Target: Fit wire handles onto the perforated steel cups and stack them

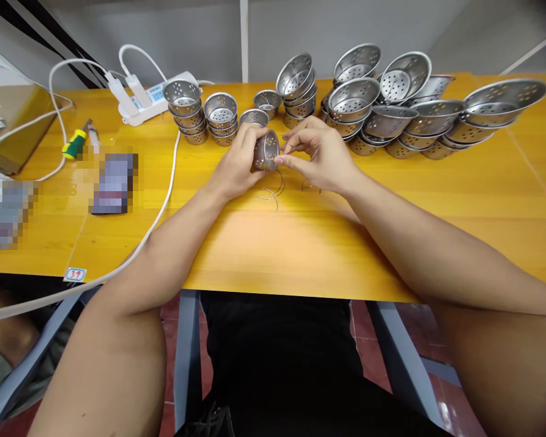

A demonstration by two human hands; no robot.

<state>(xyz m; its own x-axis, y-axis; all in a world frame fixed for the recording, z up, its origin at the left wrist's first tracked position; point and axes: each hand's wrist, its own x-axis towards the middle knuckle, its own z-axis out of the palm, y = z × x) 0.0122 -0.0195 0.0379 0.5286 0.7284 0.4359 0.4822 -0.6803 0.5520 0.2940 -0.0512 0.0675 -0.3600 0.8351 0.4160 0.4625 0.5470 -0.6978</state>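
Note:
My left hand (241, 161) is wrapped round a small perforated metal cup (267, 150), which is tilted with its open mouth toward the right. At its rim, the thumb and fingers of my right hand (321, 152) are drawn together in a pinch; what lies between them, if anything, is too small to make out. Thin curved metal wires (273, 197) lie on the table just below the cup. More bits of wire (307, 186) show beneath my right hand.
Stacks of perforated metal cups (182, 112) stand along the back of the yellow table (273, 255), with larger piles (391, 121) at the right. At left are a power strip (150, 100), a white cable (170, 182), a green-yellow screwdriver (76, 144) and a blurred-out flat object (113, 182).

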